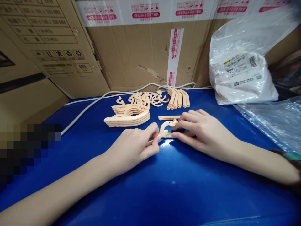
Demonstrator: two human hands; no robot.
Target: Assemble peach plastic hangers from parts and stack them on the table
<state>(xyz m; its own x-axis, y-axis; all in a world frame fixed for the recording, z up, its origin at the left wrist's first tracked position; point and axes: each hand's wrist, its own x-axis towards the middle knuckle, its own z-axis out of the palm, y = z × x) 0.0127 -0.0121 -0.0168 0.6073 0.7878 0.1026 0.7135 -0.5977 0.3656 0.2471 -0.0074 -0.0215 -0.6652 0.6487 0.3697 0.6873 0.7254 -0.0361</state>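
My left hand [138,141] is closed in a pinch around a slim beige plastic hanger arm [162,135], its tip pointing up to the right. Just right of it lies a curved beige hanger piece [166,126], touching or overlapping that arm; I cannot tell whether they are joined. My right hand [204,131] grips the curved piece's right side with thumb and fingers, which hide part of it. Behind my right fingertips is a straight beige strip [167,118] on the blue tabletop [150,188].
Several matching hanger pieces [129,121] are stacked to the left. Behind them lie loose hooks [156,99] and a row of curved arms [175,99]. A white cable [103,97] runs along cardboard boxes [141,53]. A plastic bag [244,75] stands at back right.
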